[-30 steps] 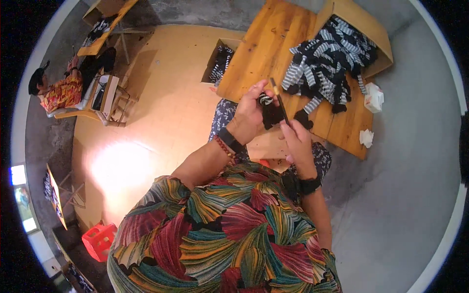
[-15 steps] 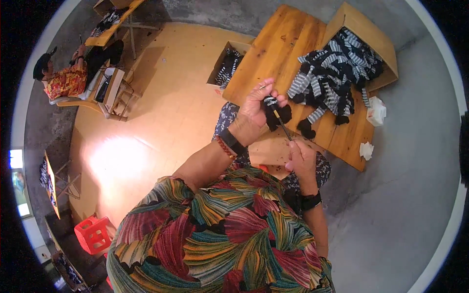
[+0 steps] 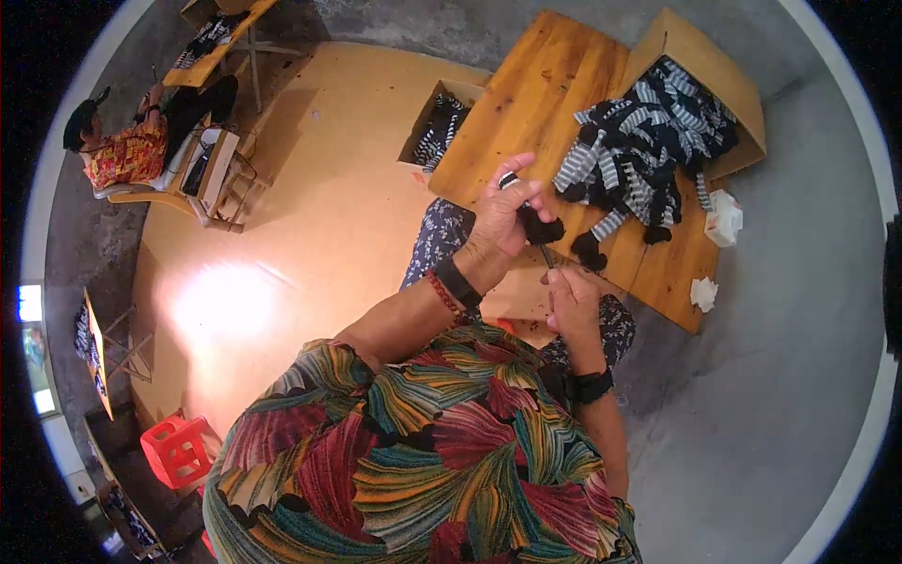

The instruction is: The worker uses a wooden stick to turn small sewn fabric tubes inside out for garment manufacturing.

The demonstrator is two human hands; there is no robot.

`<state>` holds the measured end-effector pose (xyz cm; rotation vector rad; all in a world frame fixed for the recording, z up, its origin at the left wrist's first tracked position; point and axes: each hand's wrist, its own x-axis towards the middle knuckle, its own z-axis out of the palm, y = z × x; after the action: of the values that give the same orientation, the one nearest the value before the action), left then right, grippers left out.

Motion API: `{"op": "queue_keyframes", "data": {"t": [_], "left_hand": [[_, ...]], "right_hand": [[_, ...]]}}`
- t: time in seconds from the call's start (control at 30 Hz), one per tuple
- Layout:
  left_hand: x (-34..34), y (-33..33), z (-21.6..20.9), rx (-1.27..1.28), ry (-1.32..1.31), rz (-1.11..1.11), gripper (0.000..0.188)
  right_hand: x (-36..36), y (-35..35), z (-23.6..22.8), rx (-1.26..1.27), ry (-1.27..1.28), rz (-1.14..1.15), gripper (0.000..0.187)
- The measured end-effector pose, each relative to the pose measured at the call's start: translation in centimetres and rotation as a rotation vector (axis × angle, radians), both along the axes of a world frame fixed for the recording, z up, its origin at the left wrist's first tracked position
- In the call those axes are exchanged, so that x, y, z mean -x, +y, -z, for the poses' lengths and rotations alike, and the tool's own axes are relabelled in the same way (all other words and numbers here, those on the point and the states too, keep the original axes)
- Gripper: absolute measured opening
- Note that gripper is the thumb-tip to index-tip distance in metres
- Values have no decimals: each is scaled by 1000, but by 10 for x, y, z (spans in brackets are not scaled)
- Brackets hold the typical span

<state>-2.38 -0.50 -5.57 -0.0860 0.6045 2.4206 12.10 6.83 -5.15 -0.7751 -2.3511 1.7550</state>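
My left hand (image 3: 496, 224) is closed round a small knitted piece (image 3: 540, 227), held up off the near edge of the wooden table. Its black fluffy part hangs below my fingers, and a black-and-white end shows above them. In my right hand (image 3: 574, 303), pinched between the fingers, is a thin dark rod-like tool (image 3: 548, 256). The rod points up to the black part; its far tip is hidden there. Beyond my hands lies a pile of grey-and-black striped knitted pieces (image 3: 648, 141), spilling out of a tipped cardboard box (image 3: 744, 89).
The wooden table (image 3: 526, 99) meets the grey wall at right. A white tissue packet (image 3: 723, 218) and crumpled tissue (image 3: 704, 292) lie along its right side. An open carton (image 3: 413, 141) stands left of it. Across the floor another person (image 3: 132, 155) sits working; a red stool (image 3: 177, 453) is lower left.
The knitted piece has shifted in my left hand, and its striped end now sticks up past the fingers. The tool's brass-coloured part, visible earlier, is now hidden. My right hand barely moved.
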Motion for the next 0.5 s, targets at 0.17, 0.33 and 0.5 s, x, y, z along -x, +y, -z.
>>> {"op": "queue_keyframes", "data": {"t": [0.17, 0.33, 0.5], "left_hand": [[0, -1, 5, 31, 12, 40, 37], [-16, 4, 16, 79, -66, 134, 23], [-2, -4, 19, -30, 158, 170, 26]], "right_hand": [[10, -4, 2, -130, -26, -4, 27], [35, -9, 12, -294, 201, -29, 25], [27, -3, 8, -190, 144, 6, 26]]}}
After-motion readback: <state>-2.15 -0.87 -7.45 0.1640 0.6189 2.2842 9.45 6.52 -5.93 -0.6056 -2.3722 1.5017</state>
